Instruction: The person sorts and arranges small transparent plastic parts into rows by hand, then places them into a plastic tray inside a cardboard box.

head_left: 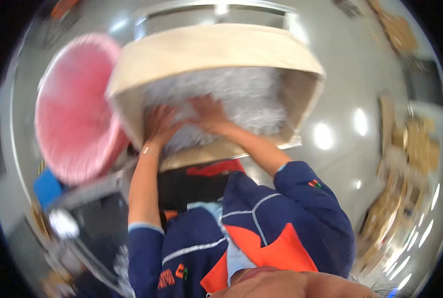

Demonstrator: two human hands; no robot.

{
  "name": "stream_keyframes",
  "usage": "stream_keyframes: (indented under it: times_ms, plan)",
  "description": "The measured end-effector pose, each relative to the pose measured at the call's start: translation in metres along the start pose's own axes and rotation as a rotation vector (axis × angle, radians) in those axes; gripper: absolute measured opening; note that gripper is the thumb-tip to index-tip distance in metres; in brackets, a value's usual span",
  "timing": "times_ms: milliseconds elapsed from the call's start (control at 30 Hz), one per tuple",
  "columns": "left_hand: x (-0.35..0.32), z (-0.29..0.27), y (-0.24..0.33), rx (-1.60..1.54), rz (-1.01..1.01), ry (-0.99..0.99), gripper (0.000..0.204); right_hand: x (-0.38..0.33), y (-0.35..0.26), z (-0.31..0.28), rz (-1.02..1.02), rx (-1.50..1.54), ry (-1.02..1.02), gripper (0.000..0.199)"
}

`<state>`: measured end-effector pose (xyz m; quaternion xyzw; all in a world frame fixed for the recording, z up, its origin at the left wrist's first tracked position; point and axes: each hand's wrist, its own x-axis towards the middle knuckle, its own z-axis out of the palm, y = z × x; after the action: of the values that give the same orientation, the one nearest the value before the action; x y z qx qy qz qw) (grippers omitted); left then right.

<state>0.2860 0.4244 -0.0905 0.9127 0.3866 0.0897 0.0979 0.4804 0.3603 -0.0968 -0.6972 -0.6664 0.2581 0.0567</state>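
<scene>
Both of my arms reach down into a beige fabric-sided bin (216, 49). Inside it lies a heap of small clear plastic pieces (254, 94), too blurred to name more exactly. At the bin's left side, my left hand (161, 123) rests on the heap with its fingers apart. My right hand (209, 113) is just to the right of it, also on the pieces, its fingers spread and smeared a little by motion. Neither hand shows a grip on anything, though the fingertips partly blend into the heap.
A large round pink-lined container (82, 109) stands against the bin's left side. Below it are a blue object (47, 188) and a dark machine or cart surface (97, 218). A metal frame (216, 9) rises behind the bin. Cardboard boxes (420, 146) stand at the right.
</scene>
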Motion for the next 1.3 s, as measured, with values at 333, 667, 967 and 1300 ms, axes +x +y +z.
stream_keyframes:
  times_ms: [333, 667, 967, 1300]
  plan:
    - [0.011, 0.0, 0.008, -0.016, 0.047, -0.113, 0.051, -0.005, 0.012, -0.022, -0.042, 0.044, -0.095, 0.09]
    - [0.003, -0.006, 0.0, -0.004, -0.033, -0.252, 0.057, 0.007, 0.002, -0.027, -0.109, 0.005, -0.218, 0.093]
    - [0.0, 0.001, -0.007, -0.121, -0.01, -0.104, 0.054, 0.006, 0.006, -0.01, -0.088, -0.065, -0.071, 0.079]
    - [-0.02, -0.059, 0.033, -0.083, -0.1, 0.012, 0.067, -0.024, 0.008, -0.025, -0.063, -0.128, 0.027, 0.073]
